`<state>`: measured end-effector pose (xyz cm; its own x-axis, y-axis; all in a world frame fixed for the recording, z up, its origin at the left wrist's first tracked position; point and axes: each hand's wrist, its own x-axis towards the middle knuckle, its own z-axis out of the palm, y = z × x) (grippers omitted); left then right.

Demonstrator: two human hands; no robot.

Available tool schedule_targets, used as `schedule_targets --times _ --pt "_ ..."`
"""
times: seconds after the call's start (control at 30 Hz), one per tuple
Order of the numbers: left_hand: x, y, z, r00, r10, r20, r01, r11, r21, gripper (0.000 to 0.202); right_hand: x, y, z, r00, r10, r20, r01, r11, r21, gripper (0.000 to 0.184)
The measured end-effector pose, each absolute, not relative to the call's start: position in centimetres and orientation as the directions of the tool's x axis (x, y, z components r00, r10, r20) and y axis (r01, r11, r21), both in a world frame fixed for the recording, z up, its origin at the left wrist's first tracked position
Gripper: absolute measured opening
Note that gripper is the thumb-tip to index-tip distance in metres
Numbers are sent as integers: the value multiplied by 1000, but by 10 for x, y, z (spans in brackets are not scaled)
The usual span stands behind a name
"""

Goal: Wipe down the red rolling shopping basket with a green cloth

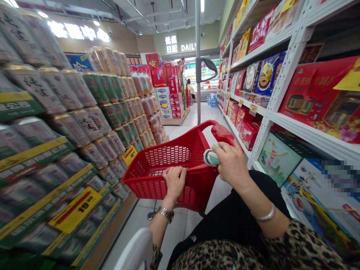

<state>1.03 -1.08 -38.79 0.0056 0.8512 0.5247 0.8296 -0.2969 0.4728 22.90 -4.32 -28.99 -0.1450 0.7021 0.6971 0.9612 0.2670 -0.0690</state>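
Note:
A red plastic shopping basket [168,183] with perforated walls stands tilted in the aisle before me; its visible inside looks bare. My left hand [174,182], with a metal watch [165,214] on the wrist, is closed over the near rim of the basket. At the basket's right end, my right hand [232,161] is closed around a small rolled or rounded thing in pale green and white [211,157]. Its exact kind does not show. A red handle part [223,134] of the basket lies just beyond the right hand.
Stacked packs of cans [92,123] line the left side, with a yellow price sign [75,210]. White shelves [284,71] holding gift boxes [317,97] run along the right. A metal pole [198,101] with a dark loop handle [206,70] rises ahead. A white curved object [137,251] is close below.

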Motion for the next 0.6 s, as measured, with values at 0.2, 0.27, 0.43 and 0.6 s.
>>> schedule_targets --times 0.2,0.27,0.43,0.6 --pt "-36 12 -384 -11 881 472 806 -272 526 39 255 -42 -269 -149 723 675 949 297 -109 51" --pt "-52 21 -380 -29 897 441 797 -245 551 39 250 -44 -265 -220 736 640 906 397 -145 53" --pt "-64 25 -373 -159 884 439 793 -151 590 40 220 -53 -257 -376 724 578 754 602 -264 48" --pt "-38 -3 -374 -454 818 354 600 -13 800 53 182 -62 -257 -435 657 616 628 711 -316 50"
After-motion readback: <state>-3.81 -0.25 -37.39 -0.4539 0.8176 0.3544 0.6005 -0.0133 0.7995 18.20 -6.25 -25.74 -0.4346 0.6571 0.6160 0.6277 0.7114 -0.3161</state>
